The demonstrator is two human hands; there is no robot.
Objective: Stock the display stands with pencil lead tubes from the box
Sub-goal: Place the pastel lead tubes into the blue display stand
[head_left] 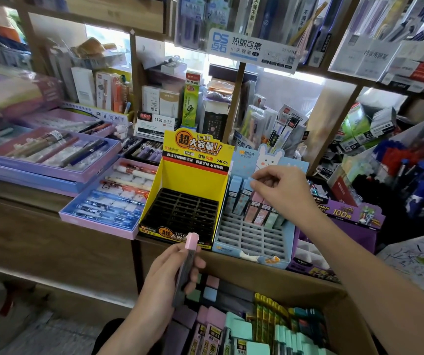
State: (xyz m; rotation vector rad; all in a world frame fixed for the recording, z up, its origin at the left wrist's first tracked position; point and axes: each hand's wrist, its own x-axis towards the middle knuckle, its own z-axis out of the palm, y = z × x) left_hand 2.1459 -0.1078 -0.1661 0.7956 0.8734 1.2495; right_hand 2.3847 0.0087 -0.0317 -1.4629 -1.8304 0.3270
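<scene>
Now, left hand (166, 285): grips tube (186, 267), upright, pink cap up, near yellow stand (191, 176) front edge.
Right hand (281, 192): pinches second tube (257, 198) in blue stand (253, 238) back rows.
Nearer to yellow slots: left hand.
Box (350, 326): below hands.

A brown wooden shelving unit (133, 73) with slanting uprights fills the view, its compartments crammed with boxed and bagged stationery. Bright white light (108, 38) glares through the open backs of the upper compartments, washing out whatever lies behind. Below runs a brown wooden worktop (13, 206) carrying lavender cardboard pen trays (39, 171), with a lower wooden shelf board (52, 275) beneath it. Grey speckled floor (39, 334) shows at lower left.
</scene>
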